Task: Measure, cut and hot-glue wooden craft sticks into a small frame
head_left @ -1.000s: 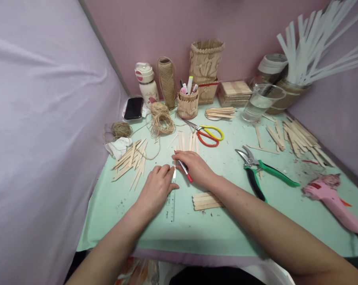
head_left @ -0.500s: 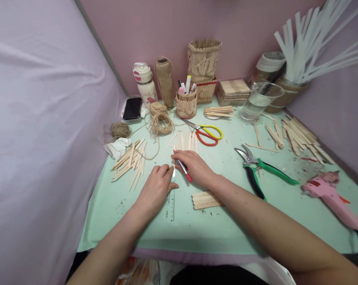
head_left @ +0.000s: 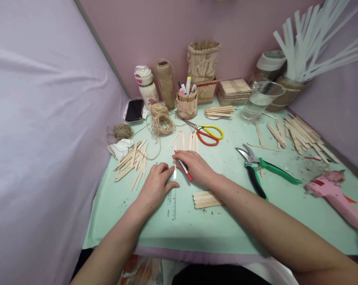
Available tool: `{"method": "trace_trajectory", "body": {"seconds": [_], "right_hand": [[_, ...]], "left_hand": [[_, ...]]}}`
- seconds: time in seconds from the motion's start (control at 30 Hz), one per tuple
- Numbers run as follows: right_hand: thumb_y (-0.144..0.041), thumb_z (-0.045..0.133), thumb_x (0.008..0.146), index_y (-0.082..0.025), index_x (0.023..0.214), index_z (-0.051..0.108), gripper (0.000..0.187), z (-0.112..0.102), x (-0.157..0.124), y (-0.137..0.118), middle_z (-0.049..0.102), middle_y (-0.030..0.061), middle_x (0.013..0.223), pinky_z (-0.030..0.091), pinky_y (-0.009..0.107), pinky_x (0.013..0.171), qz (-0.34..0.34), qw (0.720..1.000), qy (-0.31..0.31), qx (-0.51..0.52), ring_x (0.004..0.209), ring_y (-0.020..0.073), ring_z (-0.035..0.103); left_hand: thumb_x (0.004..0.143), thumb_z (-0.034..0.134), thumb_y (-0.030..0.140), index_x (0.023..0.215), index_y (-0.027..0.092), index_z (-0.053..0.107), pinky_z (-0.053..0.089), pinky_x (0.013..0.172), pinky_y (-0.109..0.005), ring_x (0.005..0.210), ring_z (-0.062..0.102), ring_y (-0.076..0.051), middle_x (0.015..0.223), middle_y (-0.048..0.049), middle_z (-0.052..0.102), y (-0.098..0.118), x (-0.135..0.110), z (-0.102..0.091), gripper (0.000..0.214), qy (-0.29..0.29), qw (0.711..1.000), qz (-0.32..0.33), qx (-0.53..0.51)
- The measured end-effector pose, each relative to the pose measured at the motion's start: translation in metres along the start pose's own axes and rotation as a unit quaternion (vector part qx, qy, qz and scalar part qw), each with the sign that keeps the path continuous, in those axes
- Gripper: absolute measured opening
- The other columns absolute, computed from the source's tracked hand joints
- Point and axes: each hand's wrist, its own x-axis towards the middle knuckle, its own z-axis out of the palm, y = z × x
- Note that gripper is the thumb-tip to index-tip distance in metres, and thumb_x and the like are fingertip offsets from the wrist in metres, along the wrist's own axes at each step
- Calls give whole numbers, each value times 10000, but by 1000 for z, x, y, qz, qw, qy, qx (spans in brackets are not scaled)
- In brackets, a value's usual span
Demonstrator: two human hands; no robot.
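With curled fingers and its thumb out to the side, my left hand [head_left: 155, 184] presses a clear ruler [head_left: 171, 208] against the table. The ruler's upper part is hidden under the fingers. My right hand [head_left: 195, 165] is closed round a white pen with a red end [head_left: 185, 169], its red tip by the ruler's upper end. Just beyond that hand lies a row of thin wooden sticks [head_left: 183, 140], partly covered by it. Several rounded craft sticks [head_left: 207, 200] lie side by side beneath my right forearm.
Scissors [head_left: 208, 134] lie behind my right hand, green-handled pruning shears [head_left: 256, 164] and a pink glue gun [head_left: 333, 194] to the right. Loose sticks [head_left: 134, 162] are at left. Twine [head_left: 162, 122], a bottle [head_left: 147, 87] and a water cup [head_left: 260, 101] stand toward the back.
The view has shifted slightly, so the things on the table sit a little differently in the picture. Both hands keep nearly the same pose at the ruler, with the pen still held.
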Motion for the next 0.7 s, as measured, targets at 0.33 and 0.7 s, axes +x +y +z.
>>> {"method": "trace_trajectory", "body": {"seconds": [0.33, 0.7], "right_hand": [[-165, 556, 935, -210, 1112, 641, 202, -1, 1, -2, 711, 74, 1125, 423, 425, 994, 9, 1000, -10, 4, 1120, 235, 627], [-152, 555, 927, -211, 1105, 638, 205, -1, 1, -1, 707, 75, 1121, 420, 415, 992, 7, 1000, -10, 7, 1102, 236, 631]], "left_hand": [[838, 737, 380, 1224, 170, 636, 500, 897, -449, 970, 544, -262, 1079, -98, 597, 0, -1, 0, 451, 2, 1000, 0, 6], [850, 725, 364, 1236, 164, 627, 498, 891, -442, 972, 539, -263, 1071, -101, 591, 1, -1, -1, 445, 0, 1000, -1, 2]]}}
